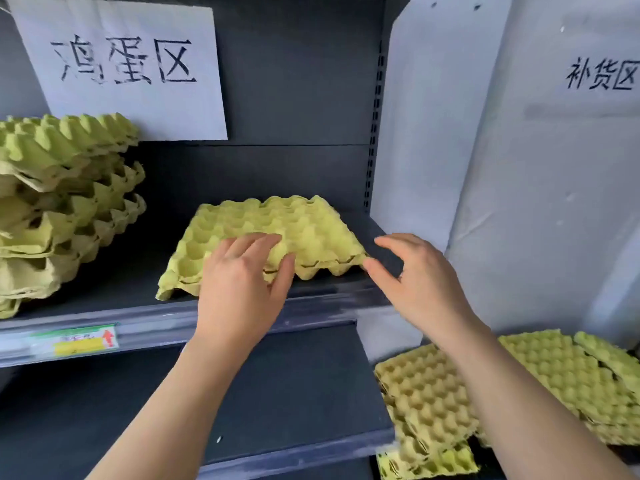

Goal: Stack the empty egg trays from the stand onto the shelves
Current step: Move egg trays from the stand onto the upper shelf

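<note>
Your left hand point(239, 289) grips the front edge of the short egg-tray stack point(277, 223) on the shelf point(121, 282), fingers on top, thumb at the rim. Your right hand point(422, 282) is released, spread just beside the stack's right corner. You seem to be seating it; next, reach for the stand trays point(540, 375) below-right of it. Above-left of the stack, a sign point(121, 64) apparently reads 鸡蛋区; to the stack's right, another sign point(602, 76) reads 补货区.

Colours — egg trays point(294, 223) yellow-green, regular dimpled cup pattern; shelf point(121, 289) dark grey; paper sign point(131, 64) white, black handwritten characters; edge label point(78, 341) green and yellow — red arrow.
</note>
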A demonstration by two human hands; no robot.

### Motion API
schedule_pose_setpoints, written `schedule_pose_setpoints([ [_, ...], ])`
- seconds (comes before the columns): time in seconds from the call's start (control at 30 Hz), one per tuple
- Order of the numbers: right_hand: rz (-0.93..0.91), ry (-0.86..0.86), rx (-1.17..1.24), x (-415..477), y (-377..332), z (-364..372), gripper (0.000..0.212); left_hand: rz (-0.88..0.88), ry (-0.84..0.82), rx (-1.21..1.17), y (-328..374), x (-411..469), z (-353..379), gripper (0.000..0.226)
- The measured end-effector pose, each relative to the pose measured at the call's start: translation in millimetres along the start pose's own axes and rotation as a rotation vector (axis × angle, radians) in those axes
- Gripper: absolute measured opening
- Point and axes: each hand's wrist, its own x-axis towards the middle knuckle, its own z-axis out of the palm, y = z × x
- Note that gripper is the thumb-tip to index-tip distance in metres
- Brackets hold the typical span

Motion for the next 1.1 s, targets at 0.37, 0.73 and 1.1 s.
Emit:
schedule_pose_setpoints([
  [0.37,0.226,0.040,-0.251,-92.6,135.7,-73.6,0.033,0.204,-0.288,-0.290,155.9,-44.4,115.2,0.038],
  [0.73,0.480,-0.063,-0.371,-153.2,354.3,-166.1,0.035,0.183,-0.601,-0.390,355.7,-84.1,283.7,0.044],
  [1.1,0.748,-0.105,-0.382,-169.0,569.3,-210.2,0.041,0.107,-0.858,-0.380,496.8,-100.5,455.1,0.034],
])
